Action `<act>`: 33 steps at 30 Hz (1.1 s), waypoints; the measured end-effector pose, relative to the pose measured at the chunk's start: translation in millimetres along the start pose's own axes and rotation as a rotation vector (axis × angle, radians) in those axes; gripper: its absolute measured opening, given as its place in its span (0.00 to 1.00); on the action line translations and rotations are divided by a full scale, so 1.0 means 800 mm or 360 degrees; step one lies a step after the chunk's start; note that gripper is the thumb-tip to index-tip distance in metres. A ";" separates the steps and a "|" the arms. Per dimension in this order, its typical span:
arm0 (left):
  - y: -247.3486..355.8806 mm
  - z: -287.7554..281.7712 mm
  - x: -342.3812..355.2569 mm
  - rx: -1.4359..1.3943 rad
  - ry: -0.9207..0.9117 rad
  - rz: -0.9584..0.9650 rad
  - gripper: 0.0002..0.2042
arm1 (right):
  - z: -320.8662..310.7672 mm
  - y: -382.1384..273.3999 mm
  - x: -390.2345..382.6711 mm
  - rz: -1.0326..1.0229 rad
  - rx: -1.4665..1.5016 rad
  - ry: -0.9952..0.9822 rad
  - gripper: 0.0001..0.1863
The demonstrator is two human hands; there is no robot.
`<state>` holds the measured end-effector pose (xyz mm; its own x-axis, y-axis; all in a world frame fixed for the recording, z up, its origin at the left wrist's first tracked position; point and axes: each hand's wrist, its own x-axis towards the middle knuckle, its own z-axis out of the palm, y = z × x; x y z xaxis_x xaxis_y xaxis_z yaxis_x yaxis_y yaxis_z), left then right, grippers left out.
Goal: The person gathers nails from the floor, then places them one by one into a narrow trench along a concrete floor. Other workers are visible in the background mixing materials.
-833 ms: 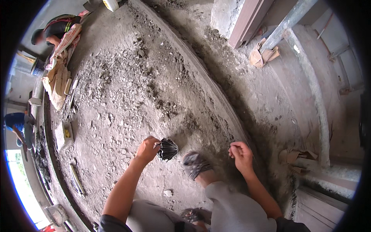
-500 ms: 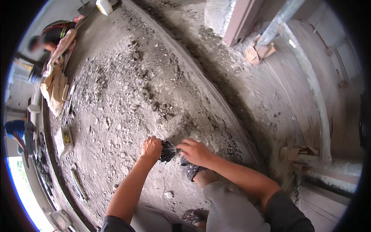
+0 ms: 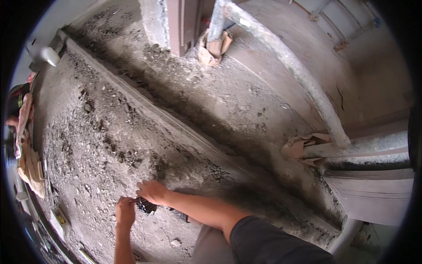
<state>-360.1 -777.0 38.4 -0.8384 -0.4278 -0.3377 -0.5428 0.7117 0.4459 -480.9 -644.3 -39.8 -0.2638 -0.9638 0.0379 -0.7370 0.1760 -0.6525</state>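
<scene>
A short bundle of thin dark strands (image 3: 146, 206) is held low over the rubble floor, its ends fanning out. My left hand (image 3: 125, 211) is closed on the bundle's left end. My right hand (image 3: 153, 192) lies against its far side with the fingers bent; what they pinch, if anything, is too small to make out. Under my right forearm, part of my shoe (image 3: 179, 215) shows beside the bundle.
A straight raised edge (image 3: 145, 104) with a dirt trench crosses the floor diagonally. Grey pipes (image 3: 303, 79) stand at the right, paper wrapped round their bases. At the far left are a person's arm (image 3: 12, 121), crumpled sacks (image 3: 30, 167) and a pale box (image 3: 60, 222).
The view has swung right, so the hands appear farther left. My right hand has moved from beside the bundle onto its far side. My left hand still holds the bundle.
</scene>
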 end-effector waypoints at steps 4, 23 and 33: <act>-0.055 -0.031 -0.006 -0.0208 -0.0202 -0.0279 0.06 | -0.007 -0.014 0.005 0.0102 0.0047 -0.0138 0.12; 0.059 -0.074 0.004 -0.1501 -0.0257 -0.0494 0.07 | -0.019 -0.026 0.010 0.0809 0.0774 0.0066 0.08; 0.155 0.083 0.121 -0.0537 -0.0088 -0.0123 0.10 | -0.134 0.012 -0.212 0.1367 0.2176 0.0974 0.17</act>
<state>-505.1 -693.1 6.4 -0.7951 -0.4359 -0.4217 -0.5983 0.4500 0.6629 -510.4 -457.3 28.7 -0.6858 -0.4259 -0.5901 0.6652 -0.0380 -0.7457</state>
